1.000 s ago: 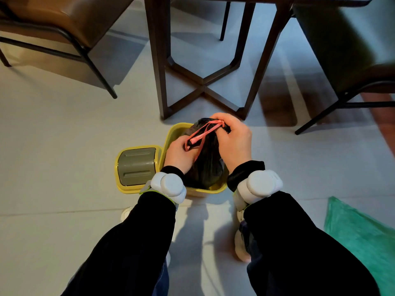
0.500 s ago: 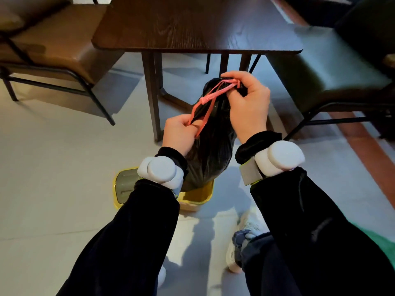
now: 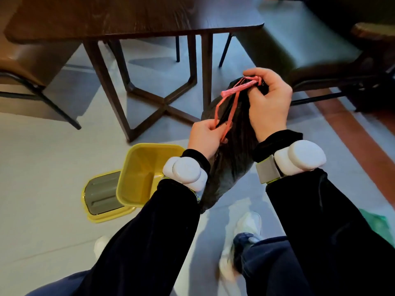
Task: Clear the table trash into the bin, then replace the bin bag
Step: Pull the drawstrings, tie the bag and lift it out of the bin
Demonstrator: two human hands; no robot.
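1. My right hand (image 3: 269,101) pinches the black bag (image 3: 233,150) at its neck, off the floor.
2. My left hand (image 3: 204,137) is clamped on the pink drawstring (image 3: 233,101).
3. The yellow bin (image 3: 141,174) stands below-left, unlined.

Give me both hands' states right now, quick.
Left hand: closed on the drawstring of the black bag.
Right hand: closed on the bag's gathered top and the drawstring.

One dark brown wooden counter (image 3: 132,16), one yellow square plastic bin (image 3: 132,180), one yellow-rimmed grey bin lid (image 3: 102,195), one black plastic bin bag (image 3: 233,150) with one pink drawstring (image 3: 237,89), two hands, two white wrist devices, two white shoes, and one green sheet (image 3: 380,227).
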